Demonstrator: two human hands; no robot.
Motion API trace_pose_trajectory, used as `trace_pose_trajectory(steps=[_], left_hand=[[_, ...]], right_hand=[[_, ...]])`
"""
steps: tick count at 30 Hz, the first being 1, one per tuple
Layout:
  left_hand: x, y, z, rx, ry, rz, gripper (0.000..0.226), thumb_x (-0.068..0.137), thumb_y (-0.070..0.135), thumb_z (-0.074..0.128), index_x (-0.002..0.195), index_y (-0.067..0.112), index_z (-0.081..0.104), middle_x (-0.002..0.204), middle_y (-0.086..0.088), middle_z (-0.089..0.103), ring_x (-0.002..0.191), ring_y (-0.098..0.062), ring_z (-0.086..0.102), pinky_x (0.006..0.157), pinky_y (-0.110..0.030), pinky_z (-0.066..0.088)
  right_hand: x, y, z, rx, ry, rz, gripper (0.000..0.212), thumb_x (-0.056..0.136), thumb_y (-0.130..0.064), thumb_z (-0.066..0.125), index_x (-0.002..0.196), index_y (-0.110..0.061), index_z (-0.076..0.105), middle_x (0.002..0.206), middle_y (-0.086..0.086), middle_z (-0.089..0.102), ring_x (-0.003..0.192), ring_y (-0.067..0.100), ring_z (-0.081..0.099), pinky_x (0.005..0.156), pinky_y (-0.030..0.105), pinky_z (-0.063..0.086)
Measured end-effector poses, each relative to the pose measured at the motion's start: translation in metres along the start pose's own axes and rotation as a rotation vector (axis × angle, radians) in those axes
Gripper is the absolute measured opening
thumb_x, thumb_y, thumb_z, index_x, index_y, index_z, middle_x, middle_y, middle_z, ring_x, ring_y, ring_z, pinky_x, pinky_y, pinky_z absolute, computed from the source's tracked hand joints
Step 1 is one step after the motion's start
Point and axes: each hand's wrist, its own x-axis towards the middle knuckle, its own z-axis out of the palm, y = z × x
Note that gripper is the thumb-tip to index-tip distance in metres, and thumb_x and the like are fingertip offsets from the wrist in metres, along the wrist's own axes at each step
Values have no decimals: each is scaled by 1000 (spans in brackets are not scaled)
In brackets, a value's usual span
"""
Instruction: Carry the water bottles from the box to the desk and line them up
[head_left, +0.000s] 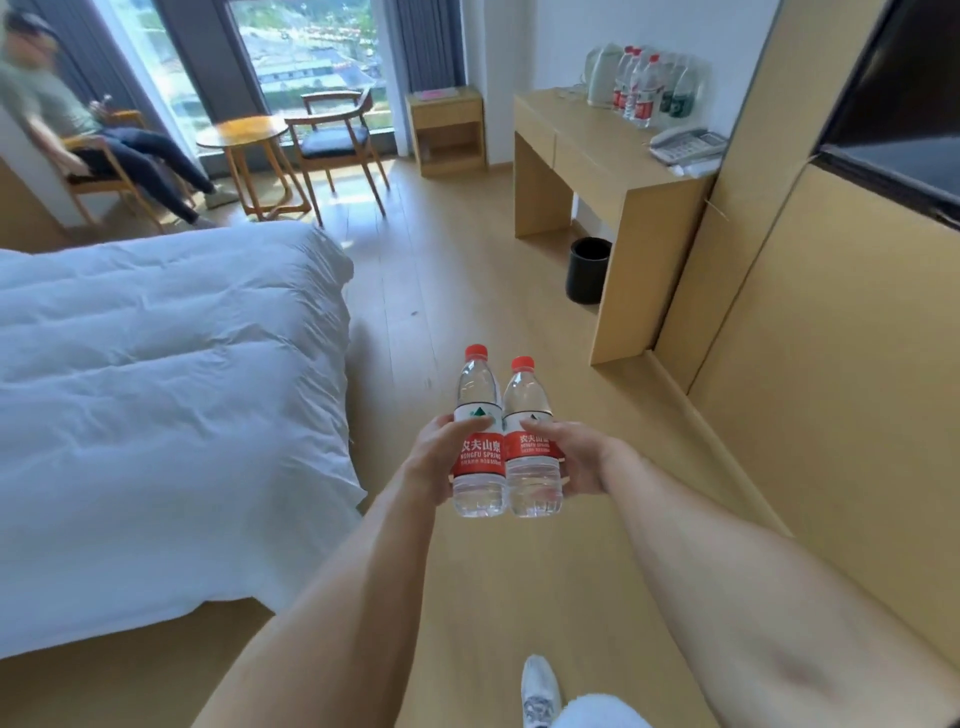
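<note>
Two upright bottles, the left bottle (478, 441) gripped in the left hand (439, 457) and the right bottle (532, 447) in the right hand (576, 460), touch side by side and could topple the row of bottles (644, 88) crowded on the table (587, 140) if set down carelessly.

Left hand (434, 457) and right hand (582, 462) each hold an upright water bottle (478, 441), touching.

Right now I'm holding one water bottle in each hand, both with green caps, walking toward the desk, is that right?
Not quite: the head view shows red caps, not green. The left hand holds one water bottle, the right hand holds the other bottle, and the desk lies ahead.
</note>
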Motion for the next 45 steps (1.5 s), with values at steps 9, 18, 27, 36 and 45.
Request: trace_pose_trajectory(steps=[9,18,27,36,45], left_hand=[[112,90,18,13,2,14,51,88,14,75,133,7,53,122,-25,66,109,-42,68,93,-58,56],[253,160,16,39,-37,2,51,86,13,77,129,10,50,119,-24,66,105,-42,70,91,-61,56],[404,286,-1,65,-154,12,29,84,10,78,104,14,58,103,-21,71,87,-36,72,85,-56,59],[515,363,2,92,-189,31,31,85,10,76,110,11,58,110,-23,69,103,-44,70,92,-62,55],[652,429,14,114,-114,13,29,85,9,76,108,12,59,107,-22,70,97,-41,71,90,-60,56]], right_hand=[[95,-103,-29,43,7,-23,41,88,-47,71,115,-17,63,113,11,72,105,32,69,93,55,53],[199,-201,-53,33,67,-50,48,88,-47,71,122,-16,61,115,12,72,105,33,69,93,58,54],[307,-336,-56,110,161,-76,45,91,-46,67,124,-16,61,117,13,71,108,34,68,94,57,53],[399,-423,-76,153,184,-56,47,90,-46,68,126,-17,61,119,14,71,111,35,67,98,59,51],[528,-512,-119,123,137,-37,43,90,-46,69,121,-17,64,111,10,74,103,29,70,84,51,57]])
